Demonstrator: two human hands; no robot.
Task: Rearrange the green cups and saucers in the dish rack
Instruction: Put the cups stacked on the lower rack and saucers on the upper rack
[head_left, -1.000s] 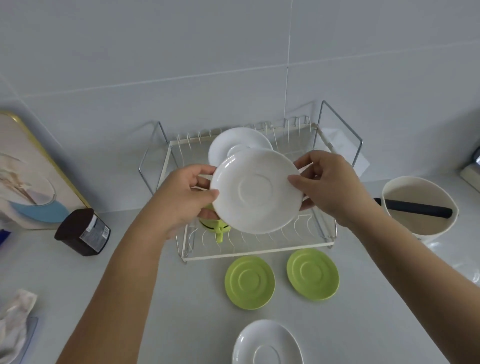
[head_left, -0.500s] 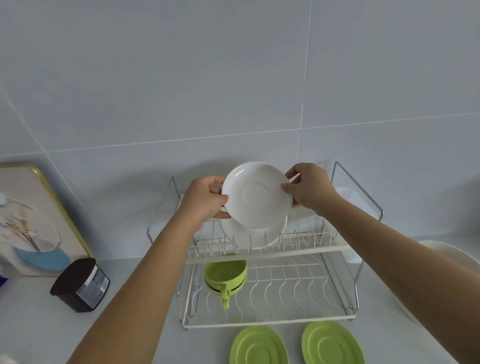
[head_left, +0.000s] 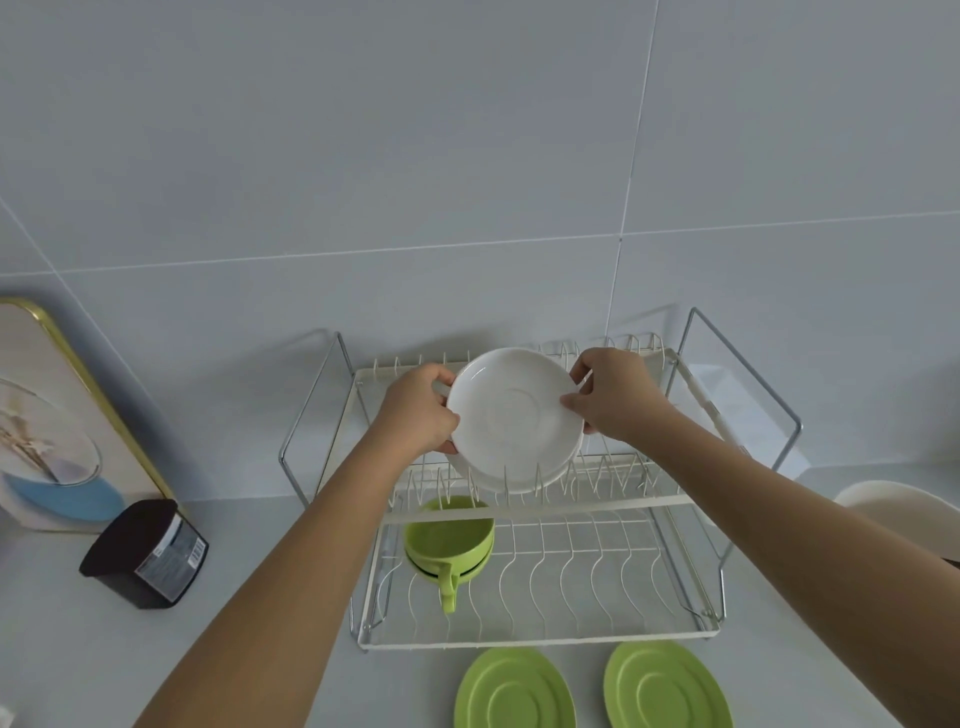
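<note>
Head view: both hands (head_left: 415, 410) grip glossy round white saucer (head_left: 514, 415) over wire rack (head_left: 597, 561).

Two bare forearms, sleeveless, no rings, watch or gloves.

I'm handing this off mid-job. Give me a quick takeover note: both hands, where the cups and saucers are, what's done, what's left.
Left hand and right hand each grip an edge of a white saucer, held upright at the upper tier of the dish rack, in front of another white saucer.
Green cups sit nested on the lower tier.
Two green saucers lie on the counter in front of the rack.
Left: seat the white saucer, then rack the green saucers.
</note>
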